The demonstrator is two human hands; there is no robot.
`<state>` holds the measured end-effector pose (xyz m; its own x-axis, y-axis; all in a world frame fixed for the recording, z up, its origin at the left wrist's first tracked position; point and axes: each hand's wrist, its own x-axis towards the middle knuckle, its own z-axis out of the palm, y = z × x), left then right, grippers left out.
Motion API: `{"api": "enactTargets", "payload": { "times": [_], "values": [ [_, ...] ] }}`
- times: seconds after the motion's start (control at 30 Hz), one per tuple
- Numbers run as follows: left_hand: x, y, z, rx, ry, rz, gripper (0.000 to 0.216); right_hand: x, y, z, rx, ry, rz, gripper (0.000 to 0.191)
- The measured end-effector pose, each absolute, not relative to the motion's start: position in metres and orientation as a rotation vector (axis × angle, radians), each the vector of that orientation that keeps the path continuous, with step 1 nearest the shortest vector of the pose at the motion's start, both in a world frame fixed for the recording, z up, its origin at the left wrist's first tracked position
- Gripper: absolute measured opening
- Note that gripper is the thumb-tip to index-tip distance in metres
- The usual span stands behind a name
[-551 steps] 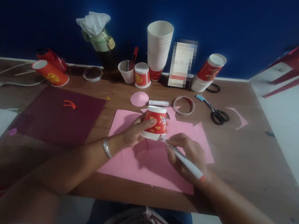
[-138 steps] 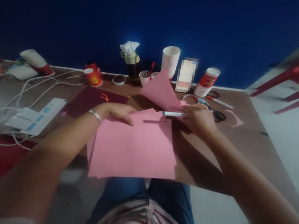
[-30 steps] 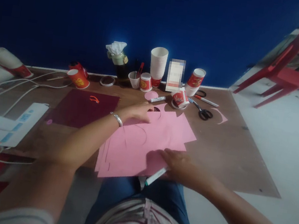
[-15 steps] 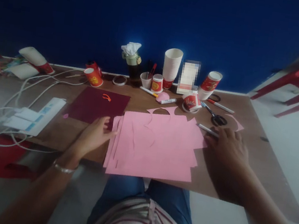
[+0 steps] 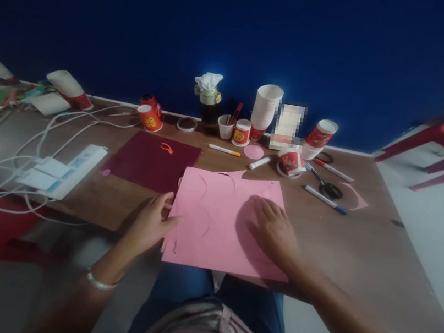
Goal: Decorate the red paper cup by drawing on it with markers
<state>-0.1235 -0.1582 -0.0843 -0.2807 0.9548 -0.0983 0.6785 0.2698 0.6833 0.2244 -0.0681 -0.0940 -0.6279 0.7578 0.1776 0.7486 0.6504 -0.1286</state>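
A stack of pink paper sheets (image 5: 211, 237) lies squared up on the brown table (image 5: 360, 248) in front of me, with curved cut lines in the top sheet. My left hand (image 5: 152, 222) pinches the stack's left edge. My right hand (image 5: 273, 231) rests flat on top of the sheets, fingers stretched out. A blue-capped marker (image 5: 324, 199) lies on the table to the right, apart from both hands.
A dark red sheet (image 5: 151, 160) lies to the left. At the back stand a stack of white cups (image 5: 265, 110), red paper cups (image 5: 291, 161), scissors (image 5: 323, 184), pens and a pink paper circle (image 5: 253, 151). A power strip (image 5: 63, 171) with cables sits at the left.
My right hand has left the marker on the table and moved left onto the pink sheets. The sheets, fanned out before, are now squared into one stack.
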Motion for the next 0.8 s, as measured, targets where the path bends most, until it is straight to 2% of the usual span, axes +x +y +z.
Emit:
{"api": "enactTargets", "payload": {
  "times": [0.17,0.33,0.5,0.7,0.8],
  "values": [
    [-0.122,-0.161,-0.091,1.534,2.1,0.716,0.064,0.156,0.018,-0.041,-1.442,-2.742,-0.03,0.033],
    [-0.108,-0.156,-0.099,1.532,2.048,0.772,0.062,0.094,0.08,-0.035,-1.39,-2.792,-0.157,0.022],
    [-0.1,-0.15,-0.102,1.555,1.983,0.81,0.053,0.083,0.099,-0.018,-1.202,-2.822,-0.341,0.027],
    [-0.101,-0.148,-0.102,1.581,1.971,0.826,0.047,0.089,0.156,0.036,-1.052,-2.807,-0.534,0.049],
    [-0.102,-0.148,-0.104,1.596,1.966,0.839,0.046,0.078,0.183,0.038,-0.956,-2.911,-0.541,0.036]
  ]
}}
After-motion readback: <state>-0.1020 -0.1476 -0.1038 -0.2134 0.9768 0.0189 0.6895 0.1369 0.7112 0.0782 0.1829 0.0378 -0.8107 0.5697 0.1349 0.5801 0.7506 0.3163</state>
